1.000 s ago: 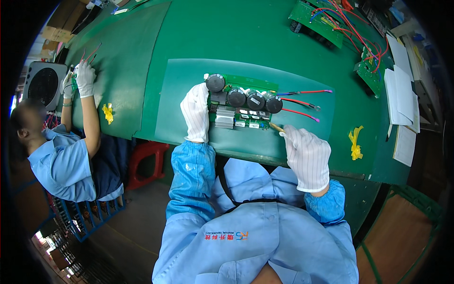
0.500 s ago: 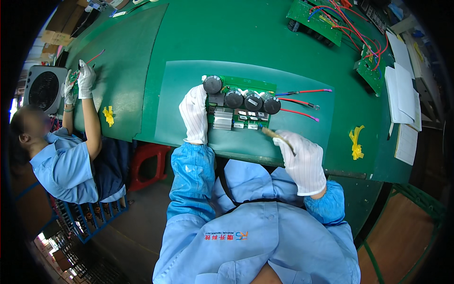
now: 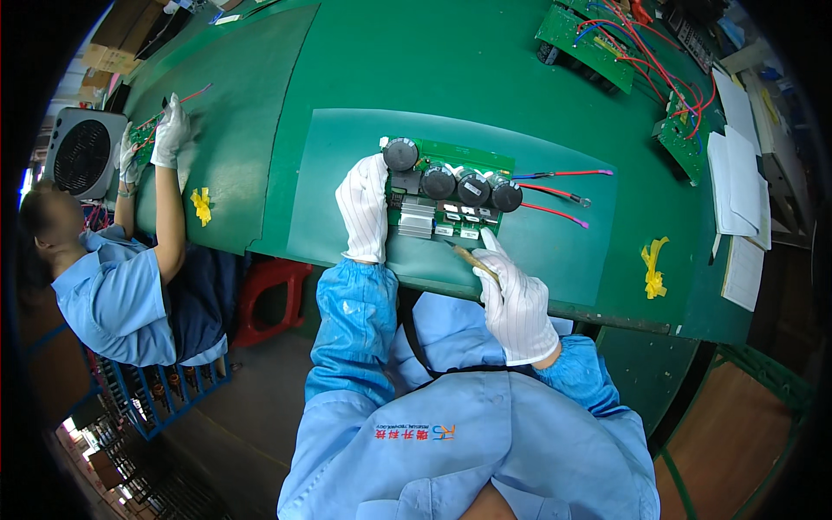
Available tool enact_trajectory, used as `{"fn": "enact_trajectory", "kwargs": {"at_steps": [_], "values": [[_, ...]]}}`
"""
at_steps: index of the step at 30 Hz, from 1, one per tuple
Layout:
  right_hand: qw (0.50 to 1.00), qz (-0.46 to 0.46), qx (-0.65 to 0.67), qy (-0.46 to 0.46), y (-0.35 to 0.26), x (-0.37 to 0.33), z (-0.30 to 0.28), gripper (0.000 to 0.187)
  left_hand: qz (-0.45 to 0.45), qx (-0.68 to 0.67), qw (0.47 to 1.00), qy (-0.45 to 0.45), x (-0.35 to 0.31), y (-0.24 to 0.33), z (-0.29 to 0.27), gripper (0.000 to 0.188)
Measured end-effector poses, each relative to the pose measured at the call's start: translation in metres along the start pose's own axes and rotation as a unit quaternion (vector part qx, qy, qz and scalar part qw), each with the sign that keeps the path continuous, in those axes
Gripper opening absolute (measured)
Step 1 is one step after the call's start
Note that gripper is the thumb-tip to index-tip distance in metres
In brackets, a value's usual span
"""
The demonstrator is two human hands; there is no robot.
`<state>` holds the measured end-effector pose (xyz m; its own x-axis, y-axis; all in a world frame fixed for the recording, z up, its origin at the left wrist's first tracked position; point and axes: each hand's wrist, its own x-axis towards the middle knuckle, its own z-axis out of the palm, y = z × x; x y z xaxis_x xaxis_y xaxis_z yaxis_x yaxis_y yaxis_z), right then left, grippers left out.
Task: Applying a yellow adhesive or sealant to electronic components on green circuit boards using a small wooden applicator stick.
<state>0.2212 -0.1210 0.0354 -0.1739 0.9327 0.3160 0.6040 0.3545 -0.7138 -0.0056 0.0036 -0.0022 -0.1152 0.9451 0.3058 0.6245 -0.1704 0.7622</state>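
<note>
While the left hand [image 3: 365, 208] is lying flat, fingers together, steadying the stiff, fragile circuit board [image 3: 446, 192] on the green mat [image 3: 329, 173], the right hand [image 3: 513, 299] is pinching a thin brush [image 3: 474, 259]; board edges are looking safest for gripping.

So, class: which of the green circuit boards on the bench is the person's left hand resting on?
The circuit board with four black capacitors, on the pale mat, under the left hand.

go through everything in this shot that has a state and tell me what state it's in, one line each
Green circuit board with black cylindrical capacitors: flat on the green mat, red wires trailing right.
Left hand: white-gloved, resting on the board's left edge.
Right hand: white-gloved, gripping a thin wooden-handled brush, tip at the board's near edge.
</note>
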Motion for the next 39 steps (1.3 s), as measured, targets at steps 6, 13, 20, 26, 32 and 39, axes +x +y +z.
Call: {"fn": "enact_trajectory", "kwargs": {"at_steps": [6,13,20,26,32,39], "values": [[1.000,0.012,0.014,-0.023,0.002,-0.003,0.002,0.016,0.115,0.095,0.988,0.032,0.001,-0.004,0.003,0.016],[0.996,-0.003,0.041,-0.083,0.006,0.003,-0.010,0.015,0.145,0.145,0.977,0.060,0.000,-0.013,0.007,0.017],[0.973,0.078,0.157,-0.152,0.007,0.010,-0.021,0.015,0.155,0.164,0.972,0.064,0.002,-0.010,0.006,0.016],[0.983,0.037,0.117,-0.134,0.008,0.016,-0.029,0.020,0.071,0.081,0.992,0.069,-0.002,-0.013,0.012,0.015],[0.985,-0.148,-0.083,-0.020,0.002,0.042,-0.038,0.048,0.056,0.037,0.996,0.066,-0.004,-0.016,0.013,0.013],[0.983,-0.166,-0.080,-0.024,0.016,0.049,-0.020,0.059,0.110,0.100,0.986,0.078,-0.003,-0.014,0.010,0.015]]}}
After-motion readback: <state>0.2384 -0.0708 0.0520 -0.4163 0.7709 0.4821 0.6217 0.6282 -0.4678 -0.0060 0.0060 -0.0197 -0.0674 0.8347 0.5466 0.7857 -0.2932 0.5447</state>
